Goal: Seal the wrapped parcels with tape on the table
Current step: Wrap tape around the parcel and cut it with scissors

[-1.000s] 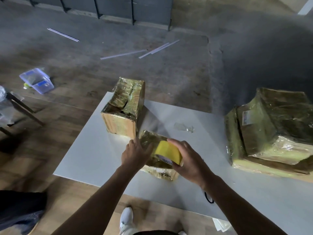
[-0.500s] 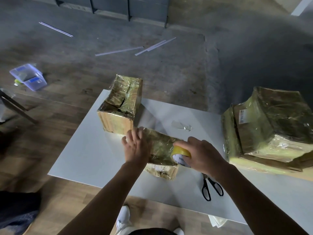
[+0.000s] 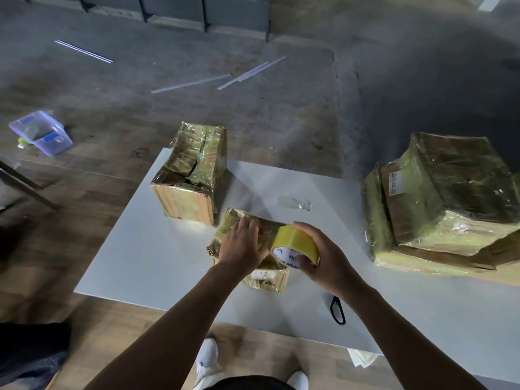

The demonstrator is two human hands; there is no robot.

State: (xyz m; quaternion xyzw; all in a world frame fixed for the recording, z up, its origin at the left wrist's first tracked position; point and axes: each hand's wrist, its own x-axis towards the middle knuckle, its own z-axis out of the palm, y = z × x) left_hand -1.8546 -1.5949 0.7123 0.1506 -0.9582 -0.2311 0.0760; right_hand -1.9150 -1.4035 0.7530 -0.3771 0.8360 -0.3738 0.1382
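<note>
Your right hand [image 3: 327, 260] has lifted the tape roll [image 3: 295, 240] from the side of the small parcel [image 3: 266, 278] onto its top, fingers and thumb curled round the roll. Your left hand [image 3: 243, 246] has slid across to press flat beside it, fingers together, so a strip looks to be going down near the table [image 3: 140, 257] front edge. Count three wrapped parcels: this one, the boxy parcel [image 3: 191, 175] at the far left corner and the big bundle [image 3: 444, 198] at the right edge — plus one roll and one pair of scissors [image 3: 337, 308].
</note>
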